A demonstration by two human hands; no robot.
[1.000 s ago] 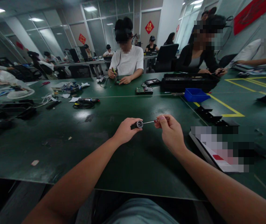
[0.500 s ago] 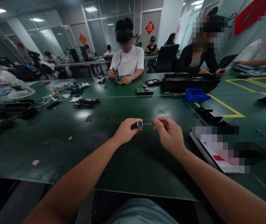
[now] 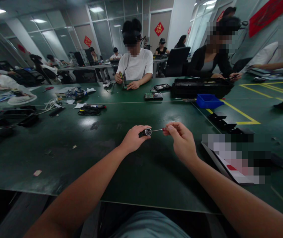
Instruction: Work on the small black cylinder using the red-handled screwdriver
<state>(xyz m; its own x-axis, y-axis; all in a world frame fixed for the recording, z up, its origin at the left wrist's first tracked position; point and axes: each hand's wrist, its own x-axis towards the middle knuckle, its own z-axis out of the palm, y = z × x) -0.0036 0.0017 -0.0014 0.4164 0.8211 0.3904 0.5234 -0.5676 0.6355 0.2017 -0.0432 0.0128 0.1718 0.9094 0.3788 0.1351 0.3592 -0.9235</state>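
Observation:
My left hand (image 3: 135, 138) grips a small black cylinder with a silver ring at its open end (image 3: 148, 132), between thumb and fingers, above the green table (image 3: 94, 172). Just to the right, my right hand (image 3: 182, 140) is closed on the handle of a screwdriver (image 3: 157, 130). Its thin metal shaft points left and its tip meets the side of the cylinder near the ring; whether it sits in a screw is too small to tell. A red part of the handle shows at my fingertips, and the rest is mostly hidden by the fingers.
At right lie a partly blurred white booklet (image 3: 247, 180) and black brackets (image 3: 224, 123). Farther back are a blue bin (image 3: 209, 101), a long black casing (image 3: 201, 86), a circuit-board device (image 3: 153, 96) and a coiled black cable (image 3: 89, 110). A co-worker (image 3: 136, 62) works opposite.
The fingers of my right hand have shifted on the screwdriver handle, and the shaft now slants slightly upward to the right. My left hand and the cylinder have hardly moved.

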